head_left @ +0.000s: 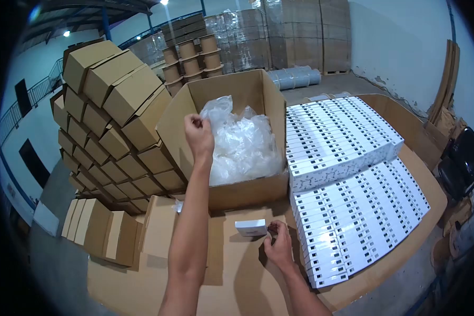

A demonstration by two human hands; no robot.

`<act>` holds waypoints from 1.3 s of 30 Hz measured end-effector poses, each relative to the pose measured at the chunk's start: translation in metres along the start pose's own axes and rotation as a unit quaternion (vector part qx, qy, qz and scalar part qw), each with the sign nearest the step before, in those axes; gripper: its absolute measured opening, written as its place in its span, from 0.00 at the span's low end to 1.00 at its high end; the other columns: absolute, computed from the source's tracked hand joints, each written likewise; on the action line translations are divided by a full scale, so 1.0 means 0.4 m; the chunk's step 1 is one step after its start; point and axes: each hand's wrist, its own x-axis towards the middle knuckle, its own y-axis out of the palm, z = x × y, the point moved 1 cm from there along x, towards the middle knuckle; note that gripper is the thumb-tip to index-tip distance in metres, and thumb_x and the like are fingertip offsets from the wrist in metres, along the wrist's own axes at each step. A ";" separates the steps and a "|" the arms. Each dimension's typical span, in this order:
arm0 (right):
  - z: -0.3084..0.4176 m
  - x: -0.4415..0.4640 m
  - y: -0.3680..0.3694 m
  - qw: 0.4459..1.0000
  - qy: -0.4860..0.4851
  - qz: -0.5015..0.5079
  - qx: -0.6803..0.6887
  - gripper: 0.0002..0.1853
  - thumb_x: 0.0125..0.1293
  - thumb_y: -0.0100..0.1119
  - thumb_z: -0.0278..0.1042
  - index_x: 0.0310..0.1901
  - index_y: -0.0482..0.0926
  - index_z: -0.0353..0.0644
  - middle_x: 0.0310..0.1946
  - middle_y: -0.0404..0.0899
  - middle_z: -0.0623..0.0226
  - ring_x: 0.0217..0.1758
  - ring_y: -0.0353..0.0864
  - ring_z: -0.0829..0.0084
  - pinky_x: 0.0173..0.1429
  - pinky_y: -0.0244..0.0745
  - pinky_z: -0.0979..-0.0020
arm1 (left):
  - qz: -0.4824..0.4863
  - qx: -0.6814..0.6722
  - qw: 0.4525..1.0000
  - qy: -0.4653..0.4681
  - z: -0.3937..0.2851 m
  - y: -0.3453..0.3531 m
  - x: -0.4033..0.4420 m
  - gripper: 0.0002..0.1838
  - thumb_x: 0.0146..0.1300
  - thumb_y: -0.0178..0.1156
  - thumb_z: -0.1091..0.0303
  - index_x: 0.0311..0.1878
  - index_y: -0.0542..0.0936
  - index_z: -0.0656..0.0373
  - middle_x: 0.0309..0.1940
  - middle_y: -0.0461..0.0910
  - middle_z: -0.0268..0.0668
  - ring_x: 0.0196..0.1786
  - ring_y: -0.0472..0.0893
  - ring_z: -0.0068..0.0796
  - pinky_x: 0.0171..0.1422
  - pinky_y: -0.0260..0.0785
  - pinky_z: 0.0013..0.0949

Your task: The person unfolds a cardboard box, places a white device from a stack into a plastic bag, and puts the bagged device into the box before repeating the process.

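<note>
My left hand [199, 134] is raised at the left side of a large open carton [242, 194], its fingers curled next to clear plastic bags [239, 139] that fill the carton. Whether a bag is between those fingers is too small to tell. Lower down, my right hand [279, 243] is beside a small white box [251, 227] on the cardboard surface [216, 263]. Its fingers are bent close together near the box's right end, and what they hold, if anything, cannot be made out.
Rows of white boxes [347, 210] stand stacked at the right. Brown cartons [110, 137] pile up high at the left, with smaller ones [92, 226] below. Spools [192, 58] and wrapped pallets [295, 31] stand behind. A black chair [458, 158] is at the far right.
</note>
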 end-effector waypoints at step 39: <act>0.114 -0.101 -0.055 0.993 -0.005 -0.009 0.114 0.06 0.73 0.60 0.22 0.48 0.77 0.31 0.35 0.83 0.62 0.37 0.81 0.76 0.45 0.78 0.72 | 0.160 -0.411 0.782 -0.441 0.002 -0.417 -0.779 0.22 0.66 0.52 0.80 0.64 0.72 0.66 0.59 0.78 0.42 0.57 0.81 0.28 0.62 0.74 0.31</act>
